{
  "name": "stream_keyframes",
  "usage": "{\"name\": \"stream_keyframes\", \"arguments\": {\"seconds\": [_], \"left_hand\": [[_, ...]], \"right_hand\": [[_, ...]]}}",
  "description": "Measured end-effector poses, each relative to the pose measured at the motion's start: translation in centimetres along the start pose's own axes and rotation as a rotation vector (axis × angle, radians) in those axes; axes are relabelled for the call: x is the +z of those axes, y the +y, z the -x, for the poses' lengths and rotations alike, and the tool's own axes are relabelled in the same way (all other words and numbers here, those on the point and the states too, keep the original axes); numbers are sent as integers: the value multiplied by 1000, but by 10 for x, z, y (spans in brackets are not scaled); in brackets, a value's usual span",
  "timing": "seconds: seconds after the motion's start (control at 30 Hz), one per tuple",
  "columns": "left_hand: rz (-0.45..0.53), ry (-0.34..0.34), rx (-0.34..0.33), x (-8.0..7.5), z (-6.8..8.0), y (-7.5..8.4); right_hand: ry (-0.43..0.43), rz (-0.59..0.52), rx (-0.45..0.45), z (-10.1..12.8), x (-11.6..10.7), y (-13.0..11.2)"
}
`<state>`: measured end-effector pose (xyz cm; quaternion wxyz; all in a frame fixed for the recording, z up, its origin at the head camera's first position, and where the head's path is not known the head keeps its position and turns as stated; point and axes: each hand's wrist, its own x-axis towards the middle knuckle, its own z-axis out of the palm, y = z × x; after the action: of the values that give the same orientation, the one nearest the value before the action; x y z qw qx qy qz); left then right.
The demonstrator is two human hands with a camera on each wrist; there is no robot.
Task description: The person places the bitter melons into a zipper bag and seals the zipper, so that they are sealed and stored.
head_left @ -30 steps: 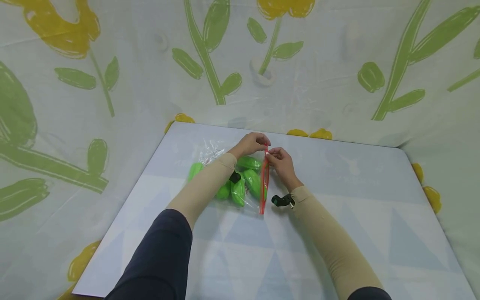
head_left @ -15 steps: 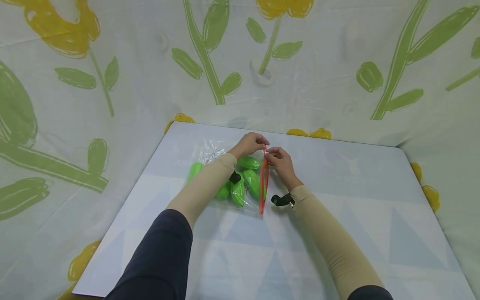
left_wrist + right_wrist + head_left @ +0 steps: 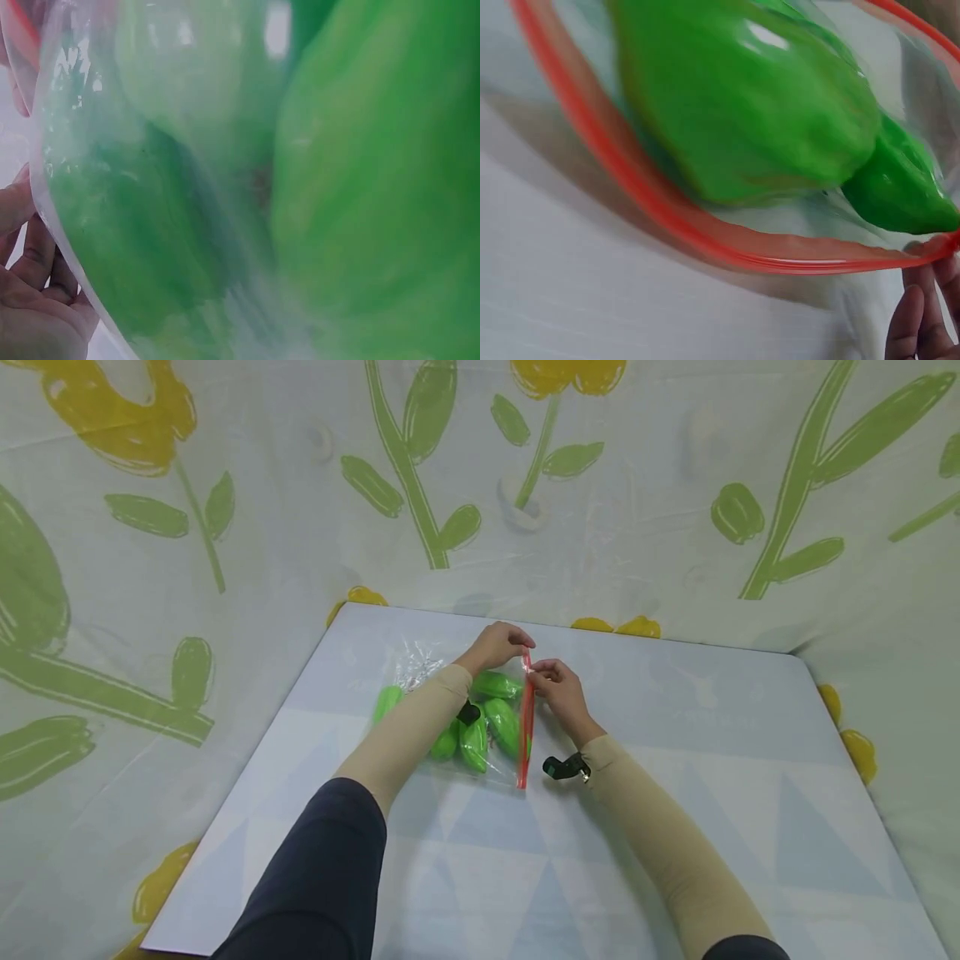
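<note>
While both hands meet at the far end of a red zip strip (image 3: 525,718), a clear plastic bag (image 3: 420,664) lies flat on the pale table (image 3: 675,793), toward its far-left part. The left hand (image 3: 497,647) has its fingers curled over the top of the strip, pinching it, and the right hand (image 3: 555,687) pinches the same end from the other side — the two sets of fingertips almost touch. Inside the bag sit several bright green vegetables (image 3: 495,727), packed close together just left of the strip; the left forearm crosses over them. From the right wrist view, the strip (image 3: 705,240) runs as a curved red band around one green vegetable (image 3: 742,112), with fingertips (image 3: 922,322) at the lower right corner. A flower-printed cloth (image 3: 225,527) hangs behind the table.
</note>
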<state>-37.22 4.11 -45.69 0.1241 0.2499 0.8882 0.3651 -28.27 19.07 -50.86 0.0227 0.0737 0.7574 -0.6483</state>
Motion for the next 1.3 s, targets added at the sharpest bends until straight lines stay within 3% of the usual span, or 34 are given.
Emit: {"name": "stream_keyframes", "arguments": {"seconds": [0.5, 1.3], "left_hand": [[9, 40, -14, 1, 4, 1], [39, 49, -26, -7, 4, -4]], "right_hand": [[-43, 30, -32, 21, -4, 9], [-111, 128, 20, 58, -10, 24]]}}
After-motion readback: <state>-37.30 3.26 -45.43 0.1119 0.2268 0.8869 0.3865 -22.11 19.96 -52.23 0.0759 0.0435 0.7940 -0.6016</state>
